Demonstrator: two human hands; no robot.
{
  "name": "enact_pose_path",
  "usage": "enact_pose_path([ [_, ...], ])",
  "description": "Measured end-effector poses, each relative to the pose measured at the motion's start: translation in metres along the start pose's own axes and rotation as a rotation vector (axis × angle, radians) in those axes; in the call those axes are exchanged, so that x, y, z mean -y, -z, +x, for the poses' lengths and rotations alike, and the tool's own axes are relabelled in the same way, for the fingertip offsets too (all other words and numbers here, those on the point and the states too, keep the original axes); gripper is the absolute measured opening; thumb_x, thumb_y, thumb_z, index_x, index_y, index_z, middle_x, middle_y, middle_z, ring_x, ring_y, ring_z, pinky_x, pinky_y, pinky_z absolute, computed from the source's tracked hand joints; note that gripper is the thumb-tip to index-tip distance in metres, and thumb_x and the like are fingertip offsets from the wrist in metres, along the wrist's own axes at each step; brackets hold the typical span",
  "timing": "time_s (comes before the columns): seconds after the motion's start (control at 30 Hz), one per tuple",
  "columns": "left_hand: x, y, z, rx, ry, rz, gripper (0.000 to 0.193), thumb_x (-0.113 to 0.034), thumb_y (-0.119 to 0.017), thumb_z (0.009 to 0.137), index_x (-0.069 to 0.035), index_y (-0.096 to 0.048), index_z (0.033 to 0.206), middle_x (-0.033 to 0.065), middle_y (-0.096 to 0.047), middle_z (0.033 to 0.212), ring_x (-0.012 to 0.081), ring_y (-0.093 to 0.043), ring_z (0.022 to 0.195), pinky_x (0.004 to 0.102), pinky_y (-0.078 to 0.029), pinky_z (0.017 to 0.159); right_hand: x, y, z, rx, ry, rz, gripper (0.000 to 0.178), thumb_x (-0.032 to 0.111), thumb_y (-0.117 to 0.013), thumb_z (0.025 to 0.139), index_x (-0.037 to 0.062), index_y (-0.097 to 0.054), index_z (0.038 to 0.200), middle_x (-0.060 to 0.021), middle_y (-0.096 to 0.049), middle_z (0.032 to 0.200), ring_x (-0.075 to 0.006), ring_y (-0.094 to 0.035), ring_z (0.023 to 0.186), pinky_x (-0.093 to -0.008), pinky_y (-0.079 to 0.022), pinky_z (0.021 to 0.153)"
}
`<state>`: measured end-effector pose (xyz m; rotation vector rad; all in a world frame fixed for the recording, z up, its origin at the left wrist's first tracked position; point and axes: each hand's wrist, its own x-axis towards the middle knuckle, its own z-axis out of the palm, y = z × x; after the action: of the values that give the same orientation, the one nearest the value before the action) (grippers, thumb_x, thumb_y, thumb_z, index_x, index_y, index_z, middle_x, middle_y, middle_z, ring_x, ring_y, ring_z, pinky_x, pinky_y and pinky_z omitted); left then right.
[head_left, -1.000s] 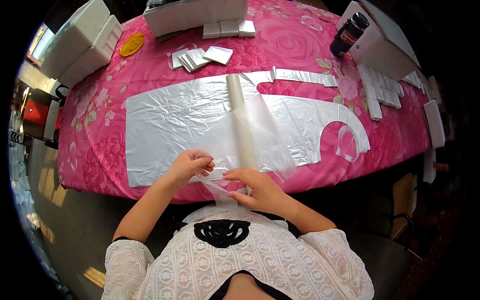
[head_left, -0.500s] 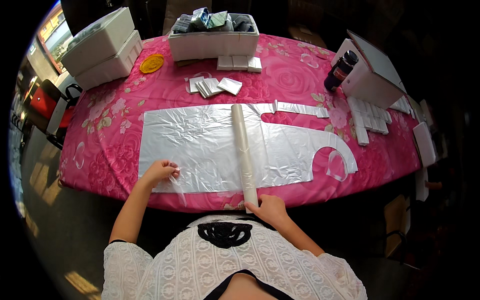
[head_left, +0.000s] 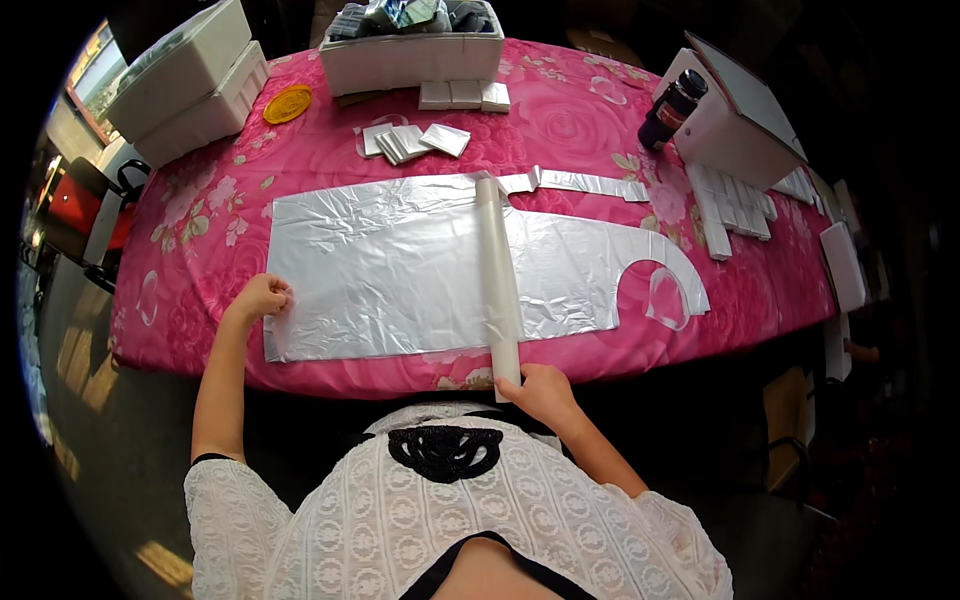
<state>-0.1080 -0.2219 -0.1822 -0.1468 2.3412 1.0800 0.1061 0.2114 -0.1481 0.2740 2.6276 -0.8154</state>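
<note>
A silver plastic apron [head_left: 565, 265] lies spread across the table, its curved neck cutout and a strap toward the right. Across its middle rests a roll of clear plastic film [head_left: 502, 280], pointing from the far side toward me. My right hand [head_left: 542, 393] is closed around the roll's near end, past the table edge. At the apron's left end, my left hand [head_left: 265, 297] pinches the loose edge of the film between closed fingers. The see-through film stretches from there back toward the roll, over the silver sheet; its exact outline is hard to make out.
Folded silver packets [head_left: 405, 143] lie beyond the apron, near a filled white foam box [head_left: 412, 62]. A yellow dish [head_left: 287, 104] and stacked foam boxes [head_left: 190, 85] stand far left. A dark bottle [head_left: 673, 110] and white bundles [head_left: 730, 208] are at the right.
My left hand has moved left to the apron's left end, drawing the film with it. The roll has shifted slightly right across the apron, still held by my right hand. The view has tilted a little.
</note>
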Motion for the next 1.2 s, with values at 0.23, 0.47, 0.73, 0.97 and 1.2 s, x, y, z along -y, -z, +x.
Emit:
enact_pose_path([
  [0.23,-0.082,-0.026,-0.021,-0.668,-0.583,0.615,0.03,0.002,-0.052,0.071,-0.001,-0.057,0.101,0.017,-0.06,0.097,0.0347,-0.056,0.092,0.0396,-0.045,0.08,-0.003,0.009,0.0,0.008,-0.014,0.013,0.048,0.047,-0.056,0.074,0.0003,-0.066,0.076,-0.0196,-0.063,0.072,-0.035,-0.061,0.071,-0.0436,-0.047,0.066],
  [0.47,-0.161,-0.2,-0.021,-0.302,-1.063,0.295,0.049,-0.003,-0.055,0.078,-0.001,-0.042,0.125,0.016,-0.041,0.131,0.0315,-0.04,0.12,0.0373,-0.036,0.099,-0.01,0.006,0.005,0.026,0.017,0.031,0.049,0.047,-0.056,0.073,-0.0009,-0.065,0.075,-0.0202,-0.062,0.069,-0.035,-0.061,0.068,-0.0428,-0.047,0.064],
  [0.73,-0.152,-0.26,0.006,-0.23,-0.985,0.52,0.06,-0.018,-0.048,0.082,0.007,-0.028,0.132,0.022,-0.026,0.14,0.0333,-0.023,0.132,0.0437,-0.017,0.108,-0.012,0.011,0.006,0.08,-0.036,0.072,0.051,0.048,-0.056,0.073,-0.0018,-0.064,0.075,-0.0207,-0.062,0.071,-0.0353,-0.061,0.069,-0.0425,-0.047,0.064],
  [0.97,-0.154,-0.267,0.0,-0.24,-0.885,0.68,0.064,-0.024,-0.04,0.081,0.009,-0.023,0.134,0.0226,-0.023,0.142,0.0325,-0.019,0.134,0.0433,-0.012,0.109,-0.01,0.039,0.042,0.127,0.049,-0.009,0.056,0.053,-0.057,0.078,-0.0031,-0.064,0.075,-0.0175,-0.062,0.067,-0.0315,-0.061,0.064,-0.0377,-0.047,0.061],
  [1.2,-0.159,-0.273,0.003,-0.23,-0.853,0.662,0.064,-0.025,-0.037,0.082,0.009,-0.023,0.134,0.0234,-0.022,0.142,0.033,-0.017,0.134,0.0439,-0.011,0.109,0.008,0.063,0.189,-0.038,0.005,0.399,0.053,0.046,-0.054,0.08,-0.0055,-0.064,0.078,-0.0164,-0.064,0.067,-0.028,-0.063,0.065,-0.0357,-0.047,0.063],
])
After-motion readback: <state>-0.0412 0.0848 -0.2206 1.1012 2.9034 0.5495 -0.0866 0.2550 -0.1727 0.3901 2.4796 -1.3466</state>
